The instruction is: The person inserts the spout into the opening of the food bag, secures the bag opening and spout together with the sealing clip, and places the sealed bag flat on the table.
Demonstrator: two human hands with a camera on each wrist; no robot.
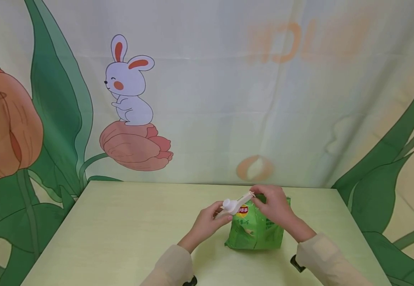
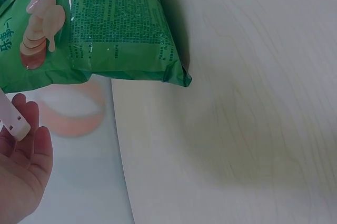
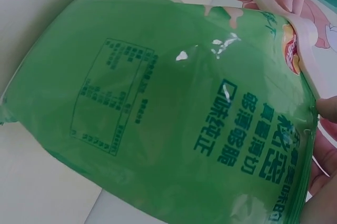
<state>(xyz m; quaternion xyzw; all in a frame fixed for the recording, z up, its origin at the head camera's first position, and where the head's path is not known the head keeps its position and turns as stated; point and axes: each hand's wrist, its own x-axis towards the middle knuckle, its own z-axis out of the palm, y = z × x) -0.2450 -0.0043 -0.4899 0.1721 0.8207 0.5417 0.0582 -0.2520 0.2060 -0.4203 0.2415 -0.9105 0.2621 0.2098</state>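
A green bag of potato chips [image 1: 255, 234] stands roughly upright near the table's far edge, its printed back filling much of the right wrist view. Along its top edge lies a white bag-sealing clip [image 1: 231, 205] with a round cap, slanting up to the right. My left hand [image 1: 207, 222] holds the clip's left end between thumb and fingers; that end shows two small holes in the left wrist view. My right hand [image 1: 274, 204] pinches the clip's other end at the bag's top edge. The right wrist view shows the clip [image 3: 303, 29] against the bag's top. Whether the clip's arms are fully closed is unclear.
The pale wooden table [image 1: 121, 238] stretches out to the left of the bag. Behind its far edge hangs a printed curtain [image 1: 207, 99] with a rabbit and tulips. Dark straps [image 1: 297, 263] show at the sleeves.
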